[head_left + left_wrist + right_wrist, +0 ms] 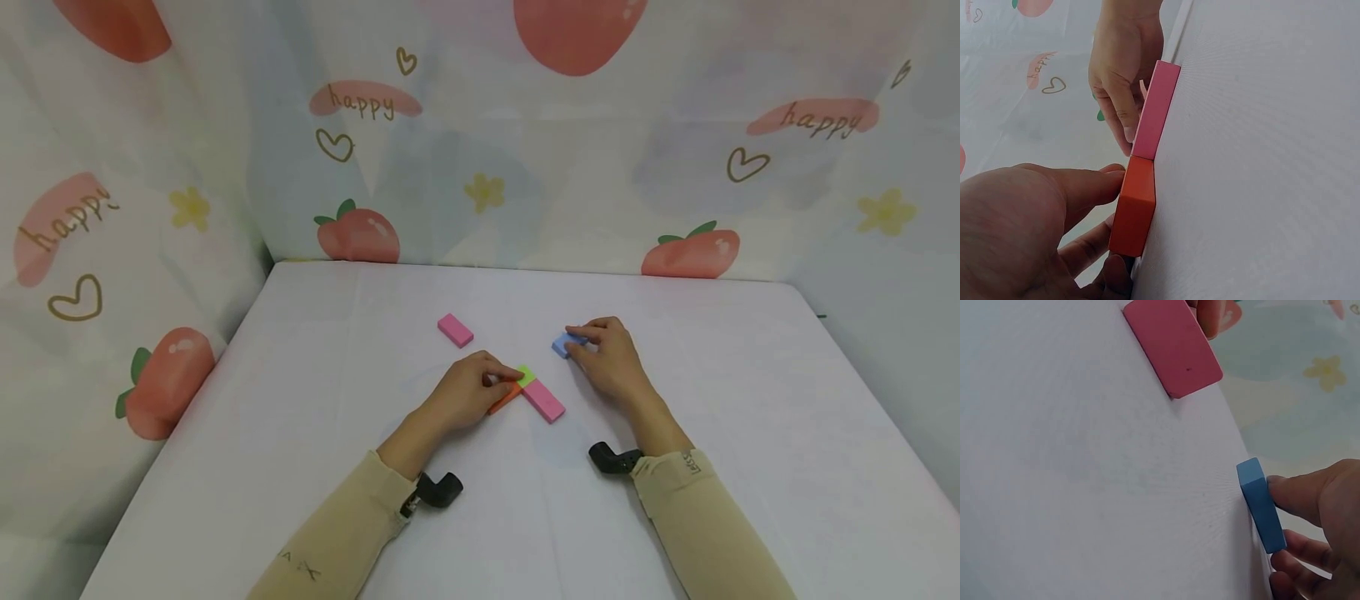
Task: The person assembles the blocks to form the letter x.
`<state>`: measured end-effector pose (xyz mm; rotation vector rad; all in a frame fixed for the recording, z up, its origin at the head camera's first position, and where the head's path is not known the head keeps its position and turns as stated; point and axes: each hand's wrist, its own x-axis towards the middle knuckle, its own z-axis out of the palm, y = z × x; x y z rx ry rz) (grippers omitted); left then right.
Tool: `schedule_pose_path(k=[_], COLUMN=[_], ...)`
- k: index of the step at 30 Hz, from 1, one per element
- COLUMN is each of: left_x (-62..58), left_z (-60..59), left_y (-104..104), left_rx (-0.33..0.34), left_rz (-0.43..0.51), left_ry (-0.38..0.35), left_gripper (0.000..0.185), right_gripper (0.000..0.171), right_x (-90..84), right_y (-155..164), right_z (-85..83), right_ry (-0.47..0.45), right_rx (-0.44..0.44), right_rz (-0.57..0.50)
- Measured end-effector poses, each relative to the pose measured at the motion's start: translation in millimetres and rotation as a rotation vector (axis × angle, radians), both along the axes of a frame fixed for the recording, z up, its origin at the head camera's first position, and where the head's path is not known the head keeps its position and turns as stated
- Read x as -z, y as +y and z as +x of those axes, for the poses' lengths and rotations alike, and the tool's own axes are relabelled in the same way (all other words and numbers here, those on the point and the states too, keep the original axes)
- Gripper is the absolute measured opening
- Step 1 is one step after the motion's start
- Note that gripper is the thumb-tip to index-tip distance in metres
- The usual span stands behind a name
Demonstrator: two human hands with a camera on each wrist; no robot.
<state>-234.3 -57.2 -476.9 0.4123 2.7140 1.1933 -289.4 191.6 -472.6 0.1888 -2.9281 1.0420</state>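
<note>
My left hand curls its fingers round an orange block that lies on the white table. A small green block and a longer pink block lie against it. In the left wrist view the orange block meets the pink block end to end, with my fingers on its side. My right hand pinches a blue block a little to the right. The right wrist view shows the blue block on edge between my fingertips.
A second pink block lies alone further back, left of centre. Strawberry-print cloth hangs round the back and sides of the table. Bare tabletop stretches to both sides and toward me.
</note>
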Motion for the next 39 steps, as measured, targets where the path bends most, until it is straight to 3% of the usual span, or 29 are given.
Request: schedule_pose_path(k=[20, 39], left_x=[-3.7, -0.6], left_z=[-4.0, 1.3], left_y=[1.5, 0.8], left_rx=[0.002, -0.009], left_rz=[0.001, 0.003], left_ry=[-0.004, -0.013], left_gripper=[0.02, 0.02], right_gripper=[0.036, 0.036], right_x=[-6.1, -8.5], right_y=[-2.6, -6.0], right_z=[2.0, 5.4], right_ry=[-0.047, -0.084], right_rx=[-0.013, -0.043], right_rz=[-0.002, 0.008])
